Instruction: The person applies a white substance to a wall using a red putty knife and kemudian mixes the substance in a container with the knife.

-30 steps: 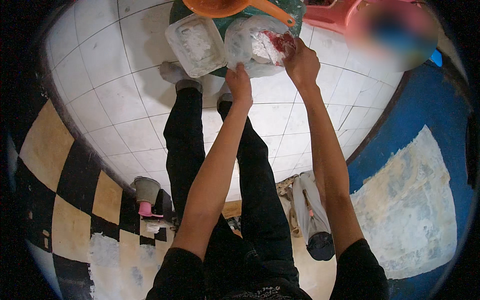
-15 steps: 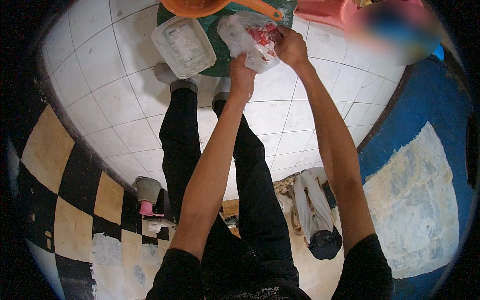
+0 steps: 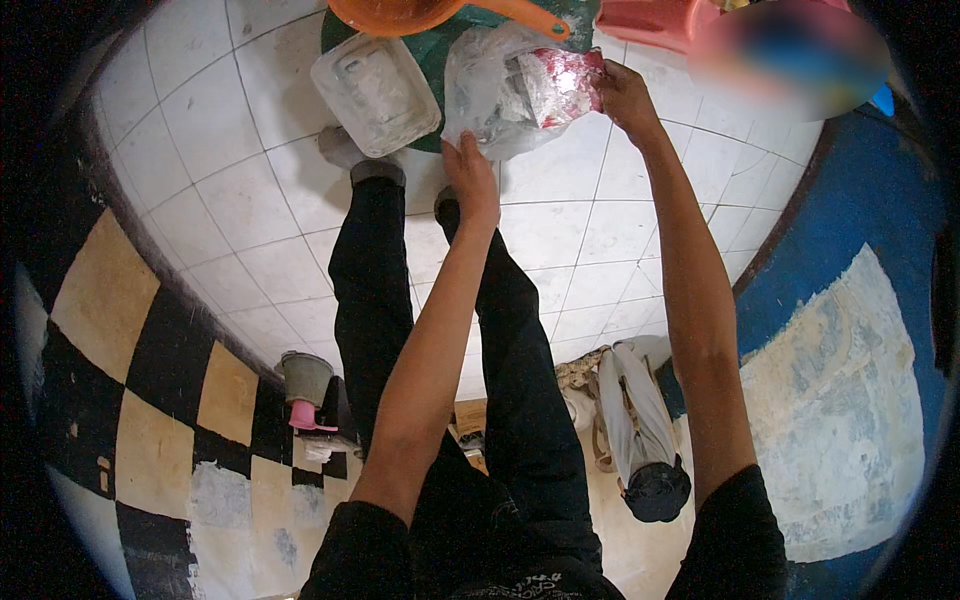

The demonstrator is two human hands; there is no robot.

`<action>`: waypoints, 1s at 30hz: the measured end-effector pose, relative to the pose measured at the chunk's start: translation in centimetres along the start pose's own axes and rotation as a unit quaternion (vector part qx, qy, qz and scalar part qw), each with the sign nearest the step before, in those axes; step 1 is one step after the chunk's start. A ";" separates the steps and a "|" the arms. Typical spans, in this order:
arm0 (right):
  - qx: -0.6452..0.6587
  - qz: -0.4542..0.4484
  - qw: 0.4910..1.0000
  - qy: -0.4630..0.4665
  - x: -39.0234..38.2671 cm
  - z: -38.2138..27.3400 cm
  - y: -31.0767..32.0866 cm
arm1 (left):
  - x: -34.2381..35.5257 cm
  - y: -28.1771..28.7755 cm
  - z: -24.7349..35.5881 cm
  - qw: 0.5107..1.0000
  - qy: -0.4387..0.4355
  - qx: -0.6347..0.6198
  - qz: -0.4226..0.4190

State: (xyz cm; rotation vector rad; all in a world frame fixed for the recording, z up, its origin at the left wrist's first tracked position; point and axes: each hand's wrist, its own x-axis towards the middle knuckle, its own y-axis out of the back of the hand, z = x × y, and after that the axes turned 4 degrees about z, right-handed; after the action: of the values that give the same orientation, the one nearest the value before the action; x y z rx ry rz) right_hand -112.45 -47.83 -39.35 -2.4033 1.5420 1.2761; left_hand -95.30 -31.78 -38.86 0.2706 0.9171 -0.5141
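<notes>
Jutting from right fingers point(image 3: 614, 88): packet point(image 3: 566, 88), apparently

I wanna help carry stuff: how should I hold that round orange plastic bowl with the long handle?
Take the orange bowl by its handle, probably best from the right: the handle is slim and sticks out that way beyond the rim.

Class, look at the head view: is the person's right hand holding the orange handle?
No; the right hand grips the edge of a red packet, apart from the orange handle.
</notes>
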 end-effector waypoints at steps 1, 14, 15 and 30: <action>0.001 0.000 1.000 -0.013 -0.7 -0.7 0.3 | -0.6 0.0 0.8 1.000 0.009 -0.024 -0.005; 0.097 0.056 0.993 -0.026 -9.7 -5.8 -1.1 | 1.6 11.7 7.1 0.992 -0.074 -0.009 0.103; 0.108 0.064 0.992 -0.014 -10.2 -6.8 -2.0 | 3.2 12.4 7.6 0.993 -0.094 -0.019 0.074; -0.167 0.200 0.961 0.098 -6.5 -16.1 -17.9 | 15.1 11.1 12.3 0.928 -0.165 0.300 -0.149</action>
State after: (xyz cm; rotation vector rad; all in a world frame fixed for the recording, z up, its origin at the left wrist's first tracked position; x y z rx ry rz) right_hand -89.98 -40.35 -31.52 -2.5667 2.1103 1.5097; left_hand -73.49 -32.37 -43.82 0.5822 0.4518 -1.0901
